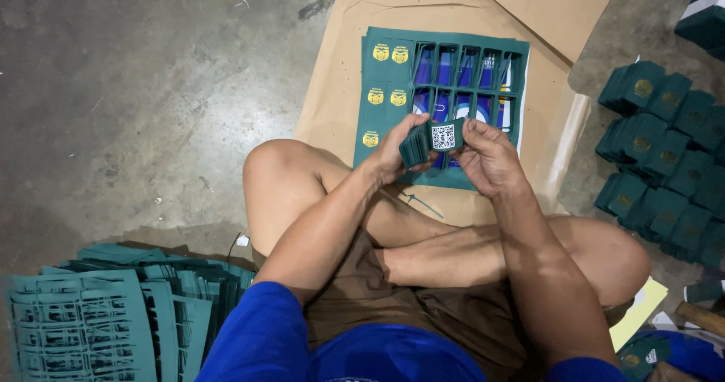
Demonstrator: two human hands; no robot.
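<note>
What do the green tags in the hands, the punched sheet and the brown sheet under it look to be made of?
Tags, held by left hand and right hand: likely thin matte card, stacked flat with crisp edges. Punched sheet: apparently the same green card, with clean rectangular cut-outs. Brown sheet: looks like kraft paper or thin cardboard, matte and creased. Floor: bare concrete, stained.

A small stack of dark green rectangular card tags [430, 142] is held upright above a die-cut dark green card sheet [442, 87]. A white square printed patch is shown on the front tag. The sheet is laid flat on brown paper, partly emptied of tags.
</note>
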